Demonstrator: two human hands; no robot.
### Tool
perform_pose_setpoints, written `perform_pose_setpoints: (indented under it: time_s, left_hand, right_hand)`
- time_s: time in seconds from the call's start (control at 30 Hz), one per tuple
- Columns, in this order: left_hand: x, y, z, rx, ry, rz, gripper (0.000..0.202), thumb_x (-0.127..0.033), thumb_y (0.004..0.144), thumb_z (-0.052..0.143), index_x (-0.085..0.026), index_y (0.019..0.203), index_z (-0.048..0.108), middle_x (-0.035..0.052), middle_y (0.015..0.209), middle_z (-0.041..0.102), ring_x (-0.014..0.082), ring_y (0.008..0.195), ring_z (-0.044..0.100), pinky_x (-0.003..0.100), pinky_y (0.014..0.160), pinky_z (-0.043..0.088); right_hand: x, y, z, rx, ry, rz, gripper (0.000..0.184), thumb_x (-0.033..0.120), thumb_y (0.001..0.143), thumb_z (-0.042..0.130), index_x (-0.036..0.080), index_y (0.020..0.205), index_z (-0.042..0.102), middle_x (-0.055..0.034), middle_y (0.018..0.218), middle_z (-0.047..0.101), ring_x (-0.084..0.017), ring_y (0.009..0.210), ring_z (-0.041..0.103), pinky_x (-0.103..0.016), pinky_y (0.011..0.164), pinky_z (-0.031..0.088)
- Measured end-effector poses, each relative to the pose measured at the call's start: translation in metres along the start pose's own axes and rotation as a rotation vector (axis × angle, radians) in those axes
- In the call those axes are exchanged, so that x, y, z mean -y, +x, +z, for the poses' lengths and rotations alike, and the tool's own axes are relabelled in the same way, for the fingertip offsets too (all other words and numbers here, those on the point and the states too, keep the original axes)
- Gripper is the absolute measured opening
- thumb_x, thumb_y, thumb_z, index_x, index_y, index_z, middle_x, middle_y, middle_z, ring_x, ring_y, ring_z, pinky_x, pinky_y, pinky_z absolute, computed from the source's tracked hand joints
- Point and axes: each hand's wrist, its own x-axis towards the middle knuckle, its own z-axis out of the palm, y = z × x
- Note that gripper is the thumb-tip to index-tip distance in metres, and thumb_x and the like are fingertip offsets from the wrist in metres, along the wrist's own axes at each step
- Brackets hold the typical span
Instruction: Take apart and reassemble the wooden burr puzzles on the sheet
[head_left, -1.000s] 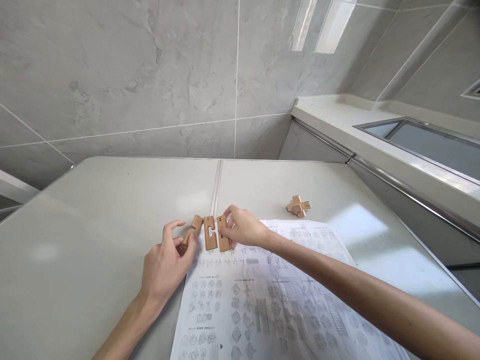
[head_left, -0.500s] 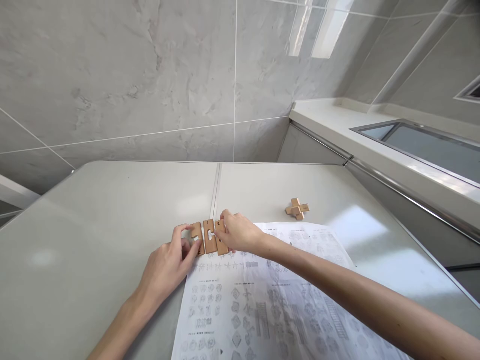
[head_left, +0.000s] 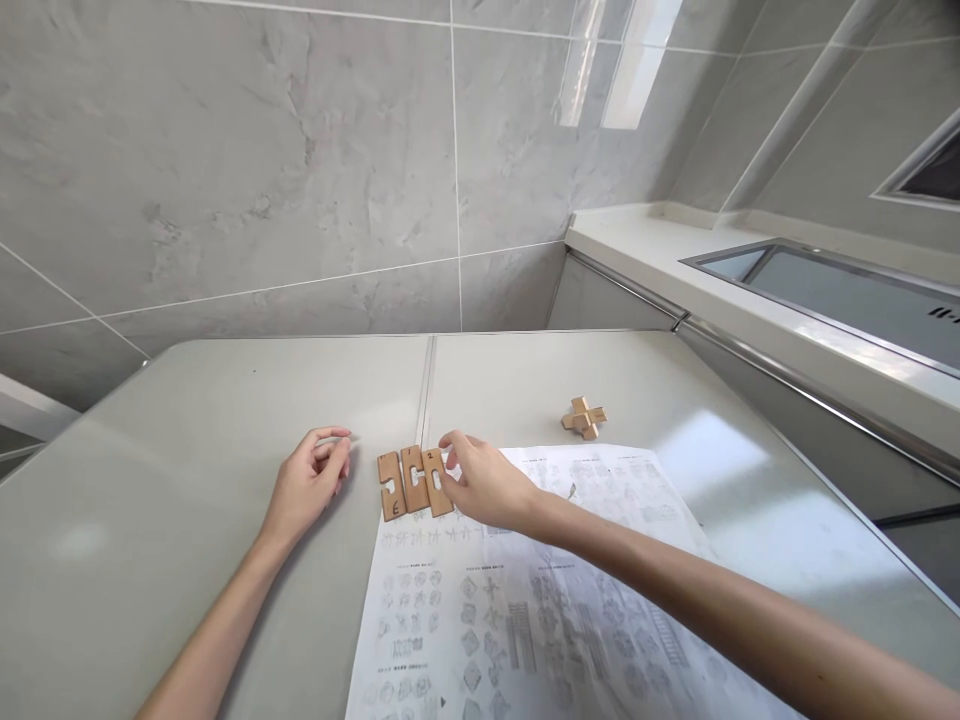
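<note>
Three flat notched wooden puzzle pieces (head_left: 413, 481) lie side by side on the grey table (head_left: 225, 420), at the top edge of a printed instruction sheet (head_left: 540, 600). My right hand (head_left: 484, 480) rests on the sheet with its fingertips against the rightmost piece, fingers loosely curled and holding nothing. To the left of the pieces, my left hand (head_left: 309, 482) lies on the table a short way off, fingers relaxed and apart, empty. An assembled wooden cross puzzle (head_left: 583, 417) sits farther back on the right.
A tiled wall (head_left: 300, 170) rises behind the table. A white counter with a steel-rimmed sink (head_left: 840, 290) runs along the right. A seam (head_left: 426, 385) divides the tabletop down the middle.
My left hand has let go of the leftmost piece and drawn back to the left. The three pieces now lie close together in a row. The view has shifted slightly.
</note>
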Motion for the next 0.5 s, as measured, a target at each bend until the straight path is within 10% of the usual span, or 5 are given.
perform_pose_setpoints:
  time_s: [0.3,0.5]
  left_hand:
    - [-0.004,-0.003,0.002,0.019,0.035,0.020,0.037,-0.056,0.096,0.058,-0.023,0.111,0.066,-0.0048,0.066,0.059,0.0150,0.055,0.047,0.026,0.058,0.040]
    - [-0.008,-0.003,0.003,-0.016,0.060,0.031,0.035,-0.055,0.097,0.057,-0.024,0.108,0.065,-0.0058,0.063,0.055,0.0150,0.052,0.046,0.026,0.056,0.039]
  right_hand:
    - [-0.056,-0.045,-0.029,-0.315,0.168,-0.039,0.016,0.029,0.104,0.055,0.022,0.115,0.063,-0.0064,0.101,0.075,-0.021,0.084,0.076,-0.032,0.068,0.059]
    - [-0.100,-0.063,-0.058,-0.552,0.270,0.038,0.022,0.042,0.107,0.051,0.026,0.122,0.053,0.0071,0.067,0.062,-0.014,0.046,0.057,-0.028,0.051,0.051]
